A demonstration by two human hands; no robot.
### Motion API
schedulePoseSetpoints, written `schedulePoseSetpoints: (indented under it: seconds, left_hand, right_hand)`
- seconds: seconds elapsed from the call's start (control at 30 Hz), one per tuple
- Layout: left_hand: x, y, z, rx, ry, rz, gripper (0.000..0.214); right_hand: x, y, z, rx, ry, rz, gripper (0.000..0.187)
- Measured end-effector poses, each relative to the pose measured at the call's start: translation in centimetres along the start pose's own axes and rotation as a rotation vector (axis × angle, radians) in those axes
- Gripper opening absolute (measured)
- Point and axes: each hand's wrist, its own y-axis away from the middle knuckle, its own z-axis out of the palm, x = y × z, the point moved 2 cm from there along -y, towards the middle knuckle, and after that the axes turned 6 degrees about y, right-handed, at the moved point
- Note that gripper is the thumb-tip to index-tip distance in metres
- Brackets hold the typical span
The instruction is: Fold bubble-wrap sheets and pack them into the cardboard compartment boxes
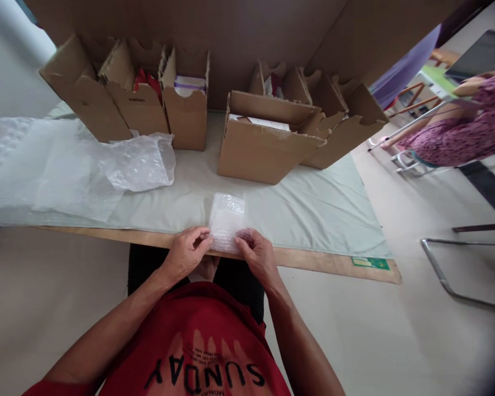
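A small bubble wrap pouch point(226, 220) lies flat at the front edge of the cloth-covered table, a paler rectangle showing through it. My left hand point(188, 248) is at its lower left edge, thumb and curled fingers closed on the plastic. At the lower right corner, my right hand point(256, 254) pinches the wrap between thumb and fingers. Whether anything is inside the pouch I cannot tell for certain. More bubble wrap sheets point(61, 165) are spread at the left, with a crumpled clear bag point(142, 165) over their right side.
Open cardboard bins point(185, 121) stand along the back left, some with red or white items. Another group of bins stands right of centre, a wide cardboard box point(264, 151) in front. At far right a person in pink patterned clothing point(449, 132) sits near a metal-framed chair point(445, 275).
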Motion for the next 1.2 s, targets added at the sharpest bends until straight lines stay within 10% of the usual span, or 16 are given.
schedulePoseSetpoints:
  seconds: [0.53,1.2]
  left_hand:
    - [-0.5,-0.2,2.2,0.204,-0.3,0.118,0.037]
    - [-0.7,0.3,0.9,0.146,-0.06,0.116,0.057]
  right_hand:
    - [0.5,-0.5,0.3,0.076,-0.002,0.024,0.038]
    - [1.5,1.3,0.7,0.132,-0.136,-0.084,0.043]
